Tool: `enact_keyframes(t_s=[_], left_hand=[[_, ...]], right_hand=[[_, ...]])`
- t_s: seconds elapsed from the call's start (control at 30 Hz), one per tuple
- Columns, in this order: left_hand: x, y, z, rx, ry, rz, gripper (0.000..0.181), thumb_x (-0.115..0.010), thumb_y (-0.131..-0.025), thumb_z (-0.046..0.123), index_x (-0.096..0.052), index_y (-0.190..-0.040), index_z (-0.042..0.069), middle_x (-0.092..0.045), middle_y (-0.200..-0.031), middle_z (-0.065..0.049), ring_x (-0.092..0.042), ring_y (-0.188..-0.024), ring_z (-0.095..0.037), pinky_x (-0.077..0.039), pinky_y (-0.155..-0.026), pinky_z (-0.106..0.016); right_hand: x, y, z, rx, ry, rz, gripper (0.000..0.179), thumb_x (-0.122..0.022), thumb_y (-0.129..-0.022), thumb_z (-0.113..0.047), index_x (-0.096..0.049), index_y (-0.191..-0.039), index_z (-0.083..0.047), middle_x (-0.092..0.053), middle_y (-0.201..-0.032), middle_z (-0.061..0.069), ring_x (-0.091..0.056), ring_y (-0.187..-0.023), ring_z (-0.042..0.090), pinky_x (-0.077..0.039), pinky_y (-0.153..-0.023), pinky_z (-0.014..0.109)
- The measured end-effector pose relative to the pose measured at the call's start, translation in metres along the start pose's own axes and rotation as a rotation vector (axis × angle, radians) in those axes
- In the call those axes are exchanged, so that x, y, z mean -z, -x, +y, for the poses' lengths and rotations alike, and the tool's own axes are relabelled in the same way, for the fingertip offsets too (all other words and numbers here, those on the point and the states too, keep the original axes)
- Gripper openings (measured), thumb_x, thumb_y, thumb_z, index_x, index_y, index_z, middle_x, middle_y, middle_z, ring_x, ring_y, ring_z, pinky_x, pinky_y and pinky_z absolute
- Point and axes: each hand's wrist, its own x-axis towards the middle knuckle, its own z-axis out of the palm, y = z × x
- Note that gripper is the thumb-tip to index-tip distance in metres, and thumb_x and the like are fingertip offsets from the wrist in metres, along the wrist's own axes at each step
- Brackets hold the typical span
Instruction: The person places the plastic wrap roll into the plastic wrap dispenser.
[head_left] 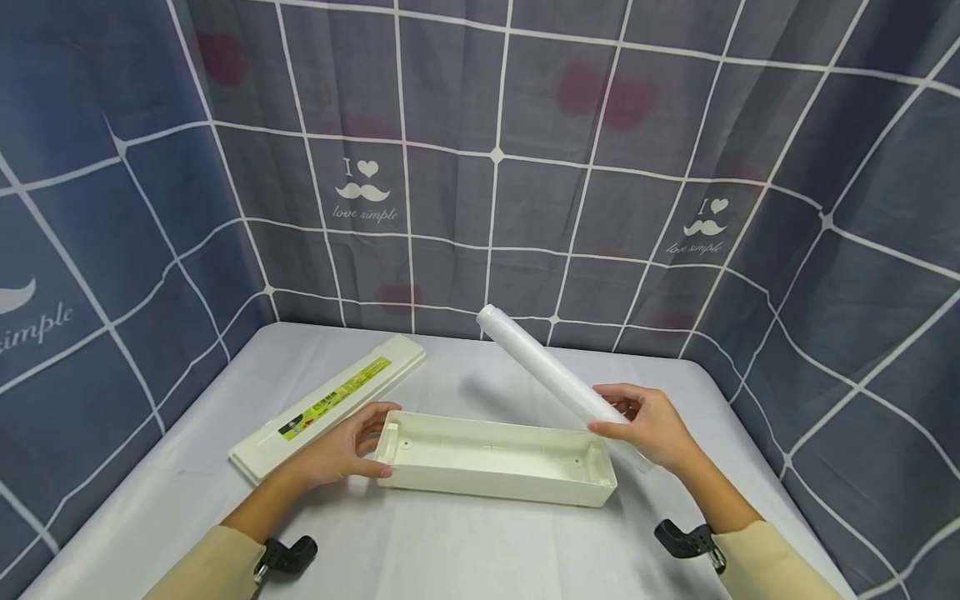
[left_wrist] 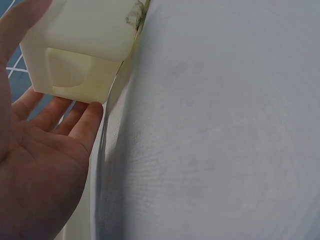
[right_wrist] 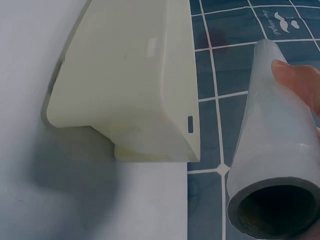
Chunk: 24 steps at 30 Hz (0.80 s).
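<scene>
An open cream plastic wrap box [head_left: 495,482], long and narrow, sits on the table with its hollow side up. My left hand [head_left: 341,446] grips its left end, thumb at the near corner and fingers round the far one. In the left wrist view those fingertips touch the end wall of the box [left_wrist: 75,75]. My right hand [head_left: 651,425] holds a roll of cling film [head_left: 543,362] near its lower end. The roll slants up to the left above the box's right end. Its hollow core end [right_wrist: 275,207] faces the right wrist camera.
A long cream lid [head_left: 330,404] with a green and yellow label lies slantwise behind my left hand. White cloth covers the table [head_left: 480,550]. Grey-blue checked curtains [head_left: 450,192] stand along the back and both sides.
</scene>
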Motion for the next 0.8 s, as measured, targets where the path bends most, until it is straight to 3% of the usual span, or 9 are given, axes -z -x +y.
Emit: enact_keyframes(t_s=[0.3,0.63,0.8], left_hand=[[0.001,-0.001,-0.002,-0.008,-0.006,-0.008,0.095,-0.086,-0.077,-0.002,-0.029,-0.153,-0.005,-0.042,-0.152,-0.027,-0.038,-0.143,-0.046,-0.042,-0.108,-0.009],[0.002,-0.001,-0.007,-0.019,-0.011,-0.012,0.095,-0.085,-0.077,-0.004,-0.028,-0.153,-0.007,-0.041,-0.150,-0.031,-0.045,-0.139,-0.035,-0.042,-0.108,-0.009],[0.002,-0.001,-0.006,-0.018,-0.006,-0.014,0.094,-0.085,-0.077,-0.005,-0.028,-0.153,-0.006,-0.041,-0.151,-0.030,-0.042,-0.140,-0.041,-0.043,-0.108,-0.010]], right_hand=[[-0.006,-0.004,-0.006,0.042,-0.073,-0.060,0.053,-0.093,-0.074,-0.019,-0.073,-0.122,-0.007,-0.074,-0.095,0.011,-0.064,-0.076,0.012,-0.055,-0.064,0.023],[-0.012,-0.009,-0.006,0.119,-0.099,-0.132,0.052,-0.094,-0.073,-0.017,-0.075,-0.120,-0.008,-0.074,-0.100,0.010,-0.066,-0.077,0.013,-0.056,-0.064,0.024],[-0.016,-0.011,-0.005,0.167,-0.103,-0.162,0.051,-0.093,-0.073,-0.016,-0.075,-0.120,-0.008,-0.075,-0.100,0.008,-0.065,-0.076,0.012,-0.054,-0.063,0.023]])
